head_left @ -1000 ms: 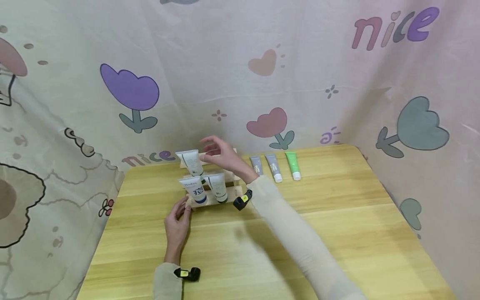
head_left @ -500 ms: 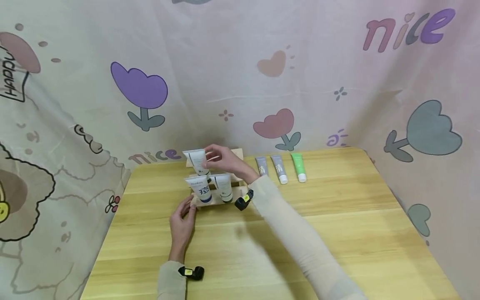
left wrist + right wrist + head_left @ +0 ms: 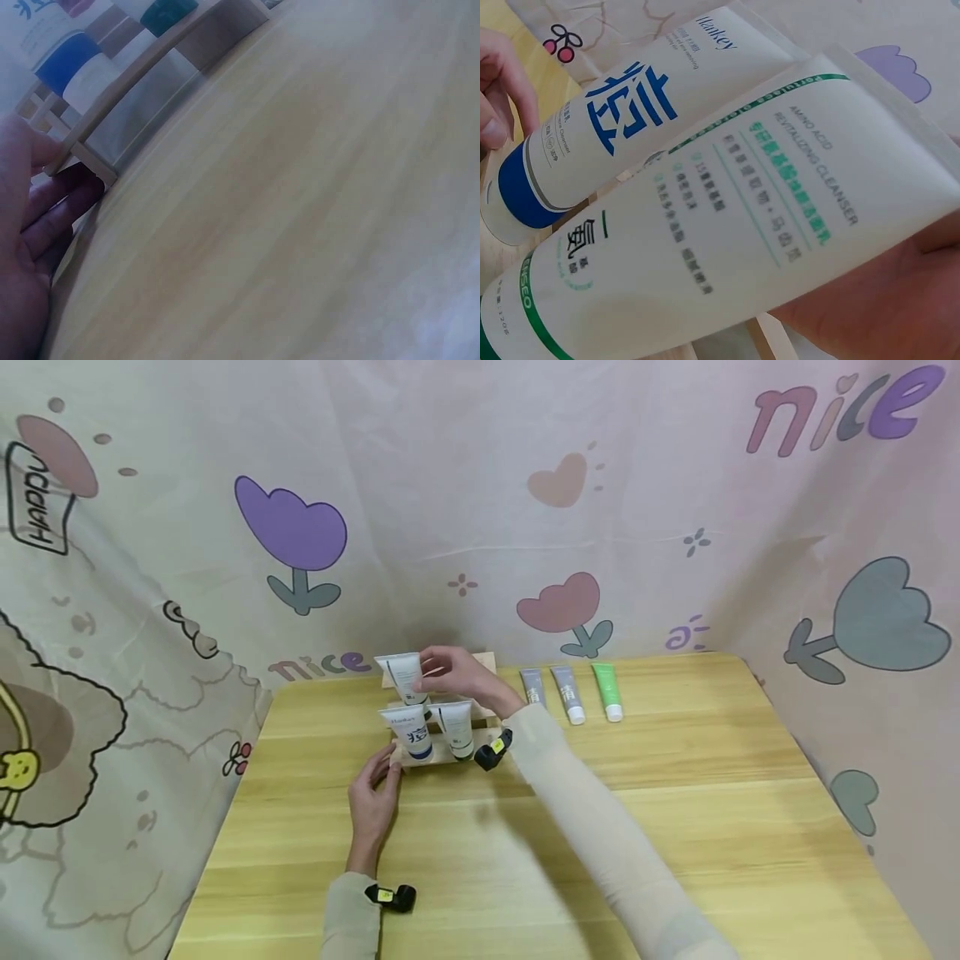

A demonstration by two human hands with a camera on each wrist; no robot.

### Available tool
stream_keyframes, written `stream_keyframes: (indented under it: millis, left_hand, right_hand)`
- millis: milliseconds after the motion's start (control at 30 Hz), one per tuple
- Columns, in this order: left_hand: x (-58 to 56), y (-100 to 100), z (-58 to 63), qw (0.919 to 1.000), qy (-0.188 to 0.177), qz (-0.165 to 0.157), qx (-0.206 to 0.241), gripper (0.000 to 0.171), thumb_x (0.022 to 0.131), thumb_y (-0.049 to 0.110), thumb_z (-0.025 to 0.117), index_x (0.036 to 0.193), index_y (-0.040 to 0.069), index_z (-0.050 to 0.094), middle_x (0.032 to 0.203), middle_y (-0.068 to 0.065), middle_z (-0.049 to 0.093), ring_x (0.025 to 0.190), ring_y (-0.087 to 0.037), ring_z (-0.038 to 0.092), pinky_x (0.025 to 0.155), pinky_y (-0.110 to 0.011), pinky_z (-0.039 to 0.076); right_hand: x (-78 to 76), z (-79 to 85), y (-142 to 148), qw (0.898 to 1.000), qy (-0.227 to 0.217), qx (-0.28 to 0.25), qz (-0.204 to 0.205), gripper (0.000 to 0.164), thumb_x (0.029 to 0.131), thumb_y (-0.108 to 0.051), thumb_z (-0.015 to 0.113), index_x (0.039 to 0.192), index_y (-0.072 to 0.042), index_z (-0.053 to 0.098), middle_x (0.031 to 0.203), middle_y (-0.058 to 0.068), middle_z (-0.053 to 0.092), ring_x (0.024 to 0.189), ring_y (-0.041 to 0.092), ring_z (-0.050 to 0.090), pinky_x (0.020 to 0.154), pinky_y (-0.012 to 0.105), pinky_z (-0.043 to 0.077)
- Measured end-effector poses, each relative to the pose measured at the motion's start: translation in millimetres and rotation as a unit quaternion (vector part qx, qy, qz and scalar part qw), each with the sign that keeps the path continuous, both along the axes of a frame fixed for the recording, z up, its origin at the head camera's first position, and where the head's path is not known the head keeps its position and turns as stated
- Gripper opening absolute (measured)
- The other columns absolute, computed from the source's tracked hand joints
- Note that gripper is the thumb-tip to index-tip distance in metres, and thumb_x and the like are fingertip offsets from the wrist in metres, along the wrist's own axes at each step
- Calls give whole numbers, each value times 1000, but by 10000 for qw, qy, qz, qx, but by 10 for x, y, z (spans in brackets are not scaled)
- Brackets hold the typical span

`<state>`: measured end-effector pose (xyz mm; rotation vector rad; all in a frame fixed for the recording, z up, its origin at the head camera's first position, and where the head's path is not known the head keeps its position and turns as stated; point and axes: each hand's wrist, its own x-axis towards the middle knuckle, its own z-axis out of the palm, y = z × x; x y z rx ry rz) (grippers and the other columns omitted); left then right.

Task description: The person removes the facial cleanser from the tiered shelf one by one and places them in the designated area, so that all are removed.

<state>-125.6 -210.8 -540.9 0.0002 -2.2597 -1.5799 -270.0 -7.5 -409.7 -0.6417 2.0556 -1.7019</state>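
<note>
A stepped wooden rack (image 3: pixel 486 667) stands near the back of the table. My left hand (image 3: pixel 372 802) grips its front left corner; in the left wrist view the thumb lies on top and the fingers curl under the shelf. On the middle step a white cleanser tube (image 3: pixel 403 675) stands cap down, and my right hand (image 3: pixel 463 678) pinches its right side. Two more tubes stand on the front step: a white one with a blue band (image 3: pixel 615 120) at the left and a white one with green lettering (image 3: pixel 727 202) beside it. The latter partly hides my right hand in the right wrist view.
Right of the rack, two grey tubes (image 3: pixel 567 693) and a green tube (image 3: pixel 606 691) lie on the wooden table (image 3: pixel 675 810). My right forearm overlaps part of one grey tube. A patterned curtain (image 3: pixel 420 493) hangs close behind the table.
My right hand has come from beside and above the rear tube to pinching it, its fingers closing in. The left hand stays on the rack corner. The whole view has shifted slightly.
</note>
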Motion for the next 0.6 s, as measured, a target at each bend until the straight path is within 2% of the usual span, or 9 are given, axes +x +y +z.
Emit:
stream_keyframes:
  millis: [267, 400, 600]
  left_hand:
    - [6, 8, -33, 9999, 70, 35, 104, 32, 98, -3, 65, 130, -7, 65, 118, -24, 71, 105, -43, 68, 93, -14, 51]
    - [-19, 14, -31, 9998, 155, 38, 108, 32, 98, -3, 65, 129, -7, 65, 118, -25, 71, 105, -44, 68, 92, -14, 51]
    - [-30, 10, -24, 9998, 178, 7, 50, 32, 98, -4, 65, 129, -8, 65, 117, -27, 71, 104, -45, 68, 92, -14, 52]
  right_hand:
    - [-18, -28, -34, 9990, 404, 154, -118, 30, 94, -13, 76, 121, -5, 66, 122, 12, 67, 117, 29, 63, 94, 31, 56]
    - [-16, -19, -21, 9964, 666, 57, -519, 27, 95, -13, 75, 119, -4, 67, 119, 11, 68, 113, 26, 65, 94, 28, 56]
    - [2, 25, 91, 9901, 670, -425, -1162, 32, 97, -15, 73, 126, -3, 65, 124, 12, 68, 115, 27, 65, 95, 34, 56]
